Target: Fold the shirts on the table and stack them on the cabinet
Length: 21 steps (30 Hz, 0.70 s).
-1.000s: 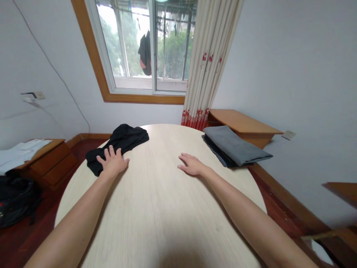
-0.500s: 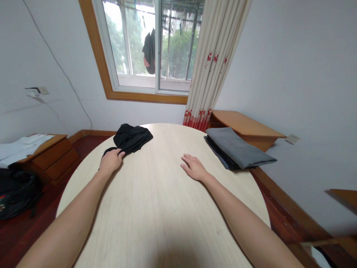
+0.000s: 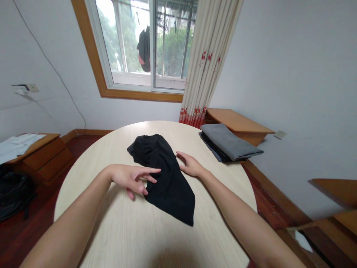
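Observation:
A black garment [image 3: 170, 178], probably cloth clothing of a kind I cannot make out, lies partly spread and rumpled across the middle of the table [image 3: 119, 230]. Its far left end is bunched up, while a pointed corner reaches toward me. At its left edge hovers my left hand [image 3: 132, 178], fingers spread, with the fingertips over or just touching the fabric. My right hand [image 3: 191, 163] rests by the garment's right edge, its fingers apart and the tips close to the cloth.
Folded grey and dark cloths [image 3: 230, 143] are stacked at the table's right rim. Behind them stands a wooden cabinet [image 3: 237, 121] beside the curtain [image 3: 206, 63]. A drawer unit [image 3: 47, 160] with papers on top stands left, near a black bag [image 3: 15, 193].
The black garment has come from the table's far left to its middle and is spread wider. My left hand has moved right and let go of it. My right hand stays nearby.

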Each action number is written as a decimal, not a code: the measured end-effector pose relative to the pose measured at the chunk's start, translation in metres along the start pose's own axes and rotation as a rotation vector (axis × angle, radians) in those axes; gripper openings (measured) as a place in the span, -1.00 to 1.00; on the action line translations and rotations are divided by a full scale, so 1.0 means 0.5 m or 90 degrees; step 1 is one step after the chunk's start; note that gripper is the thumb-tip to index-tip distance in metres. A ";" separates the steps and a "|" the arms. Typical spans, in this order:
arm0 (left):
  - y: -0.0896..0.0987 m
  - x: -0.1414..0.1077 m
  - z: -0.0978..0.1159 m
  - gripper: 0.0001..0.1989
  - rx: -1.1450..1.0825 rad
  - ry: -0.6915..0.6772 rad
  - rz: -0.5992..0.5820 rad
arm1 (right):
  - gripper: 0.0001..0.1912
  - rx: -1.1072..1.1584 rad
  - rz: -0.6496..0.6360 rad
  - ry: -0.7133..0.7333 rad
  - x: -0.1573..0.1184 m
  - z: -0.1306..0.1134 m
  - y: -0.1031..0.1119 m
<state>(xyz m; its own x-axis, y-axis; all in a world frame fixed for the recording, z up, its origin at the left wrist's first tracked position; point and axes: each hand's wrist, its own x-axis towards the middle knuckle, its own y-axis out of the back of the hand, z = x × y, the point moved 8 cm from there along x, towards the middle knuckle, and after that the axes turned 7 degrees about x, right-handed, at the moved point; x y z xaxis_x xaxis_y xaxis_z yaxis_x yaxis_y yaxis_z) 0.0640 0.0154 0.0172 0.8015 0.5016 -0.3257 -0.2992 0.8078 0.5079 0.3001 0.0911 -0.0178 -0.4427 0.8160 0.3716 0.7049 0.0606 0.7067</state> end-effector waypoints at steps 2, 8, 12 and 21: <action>0.023 -0.001 -0.006 -0.15 0.032 -0.010 0.073 | -0.30 0.004 0.001 0.006 0.001 -0.006 0.001; 0.145 -0.002 -0.047 -0.38 0.394 0.024 0.551 | -0.40 0.030 -0.004 0.018 0.002 -0.026 0.004; 0.130 0.028 -0.088 -0.24 0.468 0.045 0.557 | -0.43 0.096 -0.029 0.022 0.002 -0.045 -0.009; 0.049 0.088 -0.059 -0.31 0.458 -0.038 0.511 | -0.37 0.104 -0.054 0.069 0.003 -0.088 -0.046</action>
<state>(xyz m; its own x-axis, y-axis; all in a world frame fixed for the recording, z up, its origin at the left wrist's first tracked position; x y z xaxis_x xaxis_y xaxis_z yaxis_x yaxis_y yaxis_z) 0.0764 0.0663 -0.0084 0.5367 0.7715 0.3416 -0.3898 -0.1324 0.9113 0.2592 0.0657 -0.0070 -0.5557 0.7376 0.3835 0.7385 0.2261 0.6352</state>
